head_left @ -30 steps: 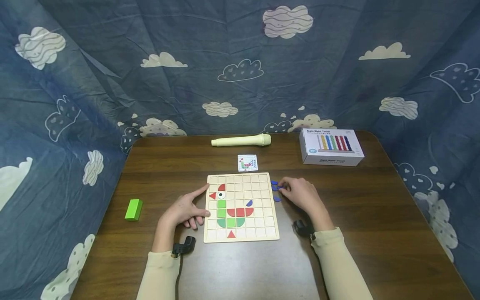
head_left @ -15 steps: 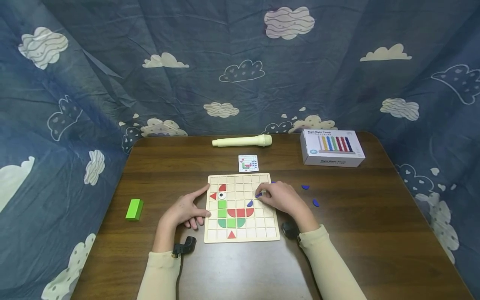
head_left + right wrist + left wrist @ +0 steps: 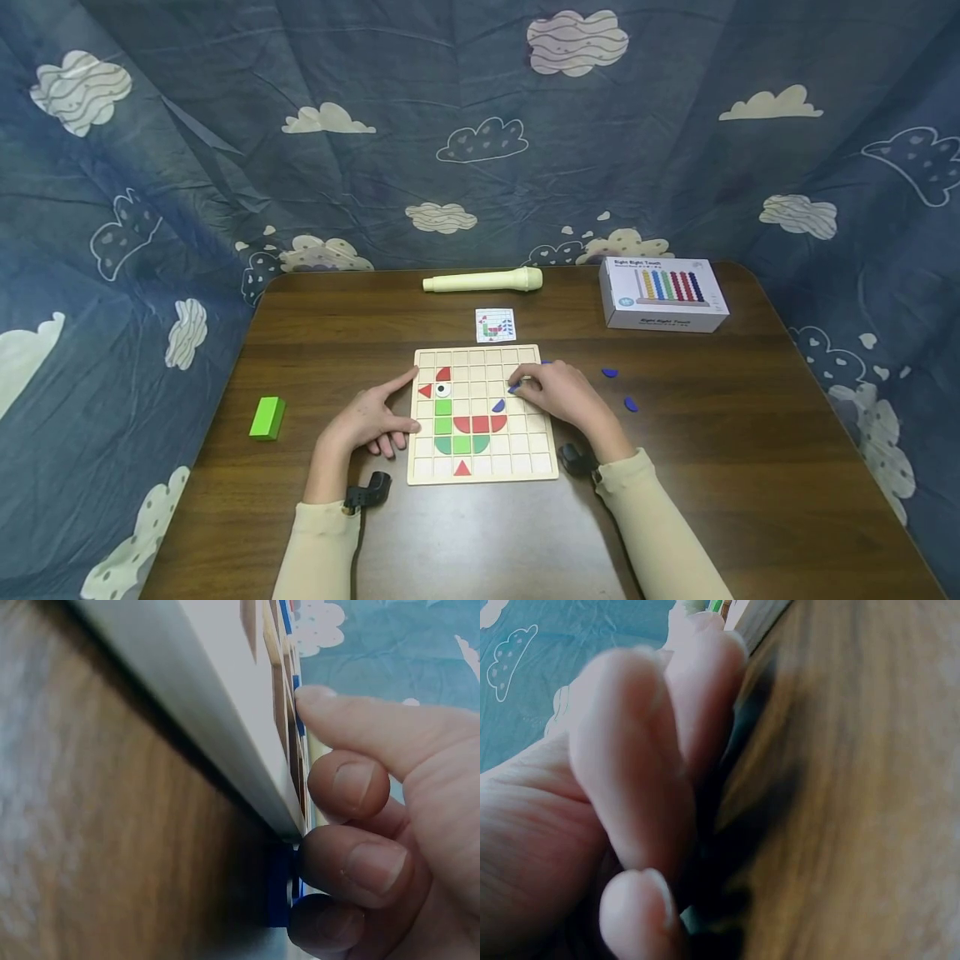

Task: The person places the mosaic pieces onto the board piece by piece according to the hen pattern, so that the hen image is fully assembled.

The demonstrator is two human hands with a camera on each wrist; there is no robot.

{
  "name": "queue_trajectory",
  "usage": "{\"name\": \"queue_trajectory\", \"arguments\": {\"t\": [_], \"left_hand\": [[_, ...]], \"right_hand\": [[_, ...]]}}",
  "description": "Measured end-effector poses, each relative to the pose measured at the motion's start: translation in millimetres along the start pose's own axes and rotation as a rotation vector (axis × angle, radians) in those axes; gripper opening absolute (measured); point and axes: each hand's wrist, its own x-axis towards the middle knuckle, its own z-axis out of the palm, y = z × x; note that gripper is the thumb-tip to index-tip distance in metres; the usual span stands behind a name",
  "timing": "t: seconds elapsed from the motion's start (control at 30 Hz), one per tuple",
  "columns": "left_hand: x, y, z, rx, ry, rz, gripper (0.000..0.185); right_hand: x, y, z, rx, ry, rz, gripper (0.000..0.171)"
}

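Note:
A wooden grid board (image 3: 521, 471) lies flat on the table, with red, green and blue shapes and a white eye piece (image 3: 443, 389) set in its cells. My left hand (image 3: 367, 417) touches the board's left edge with thumb and forefinger spread, the other fingers loosely bent beneath. Over the right part of the grid, my right hand (image 3: 566, 393) pinches a small blue half-round piece (image 3: 513, 389), mostly covered by the fingertips. Just below it, another blue half-round piece (image 3: 498, 406) sits tilted in a cell. In the right wrist view, a blue piece (image 3: 279, 889) lies beside the board under the lower fingers.
Two loose blue pieces, one higher (image 3: 610, 372) and one lower (image 3: 631, 404), lie right of my right hand. Behind the board are a pattern card (image 3: 496, 326), a cream microphone-shaped stick (image 3: 482, 281) and a white box (image 3: 663, 294). A green block (image 3: 267, 418) stands at left.
My right hand has moved left from the loose blue pieces onto the board, carrying one blue piece. Over the last half second it has barely shifted. My left hand stays at the board's edge.

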Motion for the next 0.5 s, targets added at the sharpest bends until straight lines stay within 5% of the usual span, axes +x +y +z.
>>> {"name": "queue_trajectory", "arguments": {"t": [0.5], "left_hand": [[0.9, -0.7, -0.6, -0.003, -0.004, -0.002, 0.098]], "right_hand": [[-2.6, 7.8, -9.8, 0.045, 0.052, 0.027, 0.017]]}}
